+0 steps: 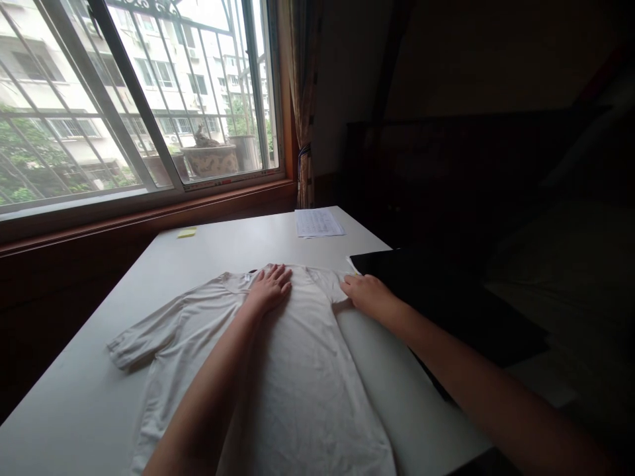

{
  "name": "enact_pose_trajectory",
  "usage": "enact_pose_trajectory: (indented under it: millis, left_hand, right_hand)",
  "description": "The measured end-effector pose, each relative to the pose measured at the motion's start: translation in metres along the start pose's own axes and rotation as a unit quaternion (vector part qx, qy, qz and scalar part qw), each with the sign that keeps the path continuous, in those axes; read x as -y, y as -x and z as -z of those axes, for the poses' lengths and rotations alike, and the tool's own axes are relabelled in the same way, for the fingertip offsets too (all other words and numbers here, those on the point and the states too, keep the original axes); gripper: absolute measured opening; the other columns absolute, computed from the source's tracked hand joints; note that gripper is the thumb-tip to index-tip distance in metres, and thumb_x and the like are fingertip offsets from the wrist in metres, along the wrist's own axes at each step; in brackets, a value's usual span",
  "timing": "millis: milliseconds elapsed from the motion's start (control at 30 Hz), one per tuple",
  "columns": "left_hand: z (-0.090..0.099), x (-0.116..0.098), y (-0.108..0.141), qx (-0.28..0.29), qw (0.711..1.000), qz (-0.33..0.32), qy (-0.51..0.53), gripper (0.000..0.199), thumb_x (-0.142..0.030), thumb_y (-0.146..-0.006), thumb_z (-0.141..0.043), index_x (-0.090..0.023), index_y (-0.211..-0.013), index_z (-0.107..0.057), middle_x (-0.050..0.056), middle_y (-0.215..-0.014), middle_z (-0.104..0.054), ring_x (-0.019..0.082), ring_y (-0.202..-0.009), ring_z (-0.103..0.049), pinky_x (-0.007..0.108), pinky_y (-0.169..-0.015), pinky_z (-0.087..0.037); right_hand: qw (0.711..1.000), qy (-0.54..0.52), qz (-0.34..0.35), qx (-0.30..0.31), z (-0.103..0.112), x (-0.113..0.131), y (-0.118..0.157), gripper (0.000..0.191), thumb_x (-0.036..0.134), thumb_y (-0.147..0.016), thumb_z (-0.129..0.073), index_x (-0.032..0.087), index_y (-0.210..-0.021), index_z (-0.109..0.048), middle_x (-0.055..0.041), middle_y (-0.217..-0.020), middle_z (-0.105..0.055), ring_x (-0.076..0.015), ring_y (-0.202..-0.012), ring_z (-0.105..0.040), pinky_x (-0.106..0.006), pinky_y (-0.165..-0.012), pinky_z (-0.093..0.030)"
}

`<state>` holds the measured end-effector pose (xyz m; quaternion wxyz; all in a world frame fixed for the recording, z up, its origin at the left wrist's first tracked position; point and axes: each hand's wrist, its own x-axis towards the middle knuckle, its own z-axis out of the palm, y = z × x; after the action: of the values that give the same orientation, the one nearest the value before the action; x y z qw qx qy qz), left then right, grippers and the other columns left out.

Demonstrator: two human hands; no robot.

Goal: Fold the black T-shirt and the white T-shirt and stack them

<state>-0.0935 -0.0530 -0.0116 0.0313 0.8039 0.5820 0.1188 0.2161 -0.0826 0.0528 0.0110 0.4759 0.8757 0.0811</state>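
Observation:
A white short-sleeved T-shirt (302,357) lies spread on the white table, its collar toward the window and its hem toward me. My left hand (270,288) rests on the shirt just below the collar, fingers stretched out and palm down. At the end of the right sleeve, my right hand (366,292) has its fingers closed on the cloth. The sleeve on the left lies loose, with folds running along it. Wrinkles show across the left side of the shirt. My left forearm covers part of the shirt's middle.
Printed papers (320,223) lie at the table's far edge. A yellow sticky-note pad (187,233) is at the far left corner. A flat black item (446,304) overlaps the table's right edge. Beyond the white table (74,396) are a barred window and a curtain (302,99).

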Motion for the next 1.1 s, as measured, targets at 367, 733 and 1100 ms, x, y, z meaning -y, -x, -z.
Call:
enact_pose_trajectory:
  millis: [367,733,1100]
  left_hand:
    - [0.021,-0.025,0.011,-0.07,0.991,-0.111,0.012,0.047,-0.019,-0.096,-0.053,-0.027,-0.143,-0.057,0.009,-0.151,-0.052,0.028,-0.141,-0.041,0.049,-0.121,-0.03]
    - [0.028,-0.147,0.055,-0.035,0.897,-0.439,-0.037,0.018,-0.02,-0.102,-0.052,-0.021,-0.108,-0.069,0.008,-0.104,-0.068,0.022,-0.099,-0.057,0.037,-0.083,-0.043]
    - [0.029,-0.123,0.081,-0.035,0.929,-0.367,0.012,0.004,-0.015,-0.093,-0.057,-0.019,-0.094,-0.058,0.007,-0.102,-0.061,0.019,-0.087,-0.053,0.031,-0.078,-0.048]
  right_hand:
    - [1.0,-0.025,-0.007,-0.008,-0.001,-0.033,-0.013,0.019,0.014,-0.089,-0.061,0.024,-0.085,-0.077,-0.0109,-0.099,-0.075,-0.0276,-0.1,-0.065,-0.037,-0.086,-0.044]
    - [0.998,0.005,-0.062,0.002,-0.021,-0.041,-0.077,0.023,0.014,-0.081,-0.062,0.022,-0.096,-0.079,-0.0175,-0.107,-0.075,-0.0353,-0.115,-0.059,-0.05,-0.099,-0.042]
    - [0.998,0.013,-0.052,-0.021,-0.018,-0.05,-0.088,0.036,0.005,-0.091,-0.045,0.017,-0.098,-0.078,-0.0192,-0.113,-0.072,-0.0328,-0.117,-0.057,-0.047,-0.099,-0.038]
